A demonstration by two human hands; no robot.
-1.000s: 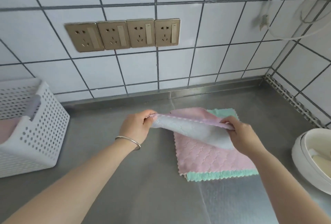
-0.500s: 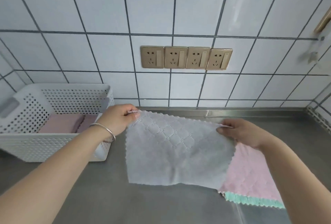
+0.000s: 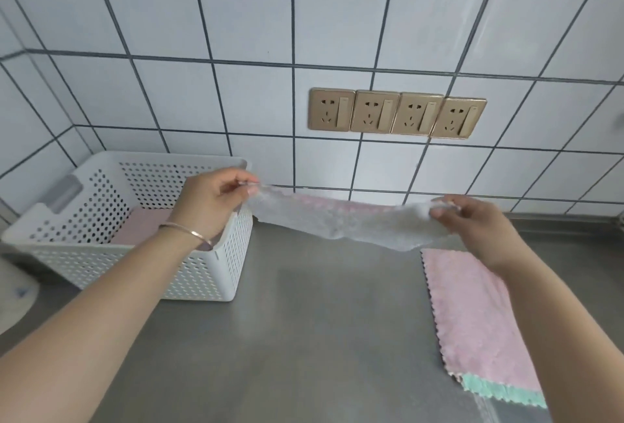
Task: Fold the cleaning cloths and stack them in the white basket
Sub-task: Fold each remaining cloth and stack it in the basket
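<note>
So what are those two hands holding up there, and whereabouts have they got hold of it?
A grey cleaning cloth, stretched in the air between them. The left hand pinches its left end and the right hand pinches its right end.

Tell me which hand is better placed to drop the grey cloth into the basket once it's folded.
Left. The left hand pinches the grey cloth right at the white basket rim; the right hand is farther away.

grey cloth (image 3: pixel 341 220) stretched midair; pink cloth (image 3: pixel 472 314) flat; white basket (image 3: pixel 209 274) left.
</note>
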